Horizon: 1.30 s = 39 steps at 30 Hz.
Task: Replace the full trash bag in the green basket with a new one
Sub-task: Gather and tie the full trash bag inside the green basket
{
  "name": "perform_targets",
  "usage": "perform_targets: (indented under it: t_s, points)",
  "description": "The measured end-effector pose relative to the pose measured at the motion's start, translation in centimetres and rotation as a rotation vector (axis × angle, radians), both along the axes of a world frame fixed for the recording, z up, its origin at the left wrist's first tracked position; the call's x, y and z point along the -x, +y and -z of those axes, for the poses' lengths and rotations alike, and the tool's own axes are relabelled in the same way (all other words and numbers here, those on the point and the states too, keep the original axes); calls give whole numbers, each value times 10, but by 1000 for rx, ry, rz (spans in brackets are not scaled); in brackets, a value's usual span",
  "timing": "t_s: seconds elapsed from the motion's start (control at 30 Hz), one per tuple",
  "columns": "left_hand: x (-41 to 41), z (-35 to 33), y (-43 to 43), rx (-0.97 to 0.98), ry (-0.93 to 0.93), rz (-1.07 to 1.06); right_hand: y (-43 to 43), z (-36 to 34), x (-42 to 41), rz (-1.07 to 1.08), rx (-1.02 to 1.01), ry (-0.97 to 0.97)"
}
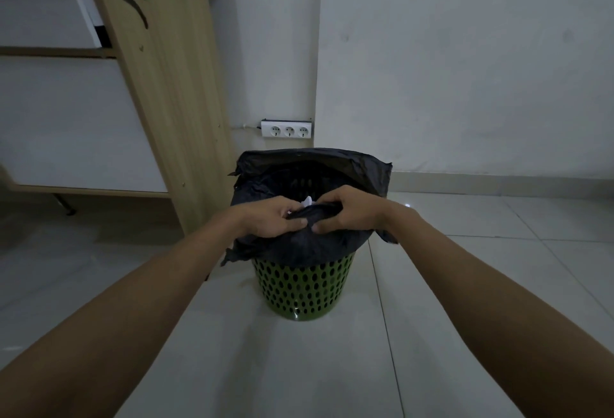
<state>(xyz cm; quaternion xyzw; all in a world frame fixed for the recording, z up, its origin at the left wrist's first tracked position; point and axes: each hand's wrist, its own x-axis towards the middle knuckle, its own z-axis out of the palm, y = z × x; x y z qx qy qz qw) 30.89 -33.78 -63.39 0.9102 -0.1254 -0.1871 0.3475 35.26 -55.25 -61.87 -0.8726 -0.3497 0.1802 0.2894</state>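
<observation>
— Where's the bag?
— One black trash bag (299, 253) lines the one green basket (300, 288) on the tiled floor (481, 284). Its near edge is bunched between the left hand (277, 216) and right hand (350, 210), both with fingers curled tight on the plastic.
— Anything inside?
— One scrap of white paper (307, 200), just beyond the fingers.

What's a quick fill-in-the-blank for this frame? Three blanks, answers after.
The left hand and right hand both grip the ____ trash bag.
The bag lines a perforated ____ basket standing on the floor.
The power strip on the wall behind it has ____ sockets.
Missing: black; green; three.
</observation>
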Motion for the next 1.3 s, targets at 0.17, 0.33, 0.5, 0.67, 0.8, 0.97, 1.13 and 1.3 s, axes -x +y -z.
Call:
perform_targets:
  t_s: [0.17,0.33,0.5,0.67,0.8,0.97,1.13,1.3]
  points:
    - [2,-12,6,151,-38,-140,11,-6,-2,7,-84,-144]
    - [2,-20,41,-61,-18,-46,5,-12,-8,83,-158,-172]
    - [-5,-35,44,163,-424,-311,1,-21,-15,221,-373,-93]
    - [-15,-12,45,-70,-481,-244,-19,-12,-29,175,-52,-106]
    - [-30,1,42,-296,-644,-300,-33,7,-44,374,-70,-195]
    - [-53,-12,31,-372,-593,-393,-33,20,-53,580,-162,-331]
    - [-76,-17,32,-401,-423,-351,-27,25,-63,588,15,-472]
    - [-90,-3,34,-424,-394,-370,-23,23,-79,518,83,-415]
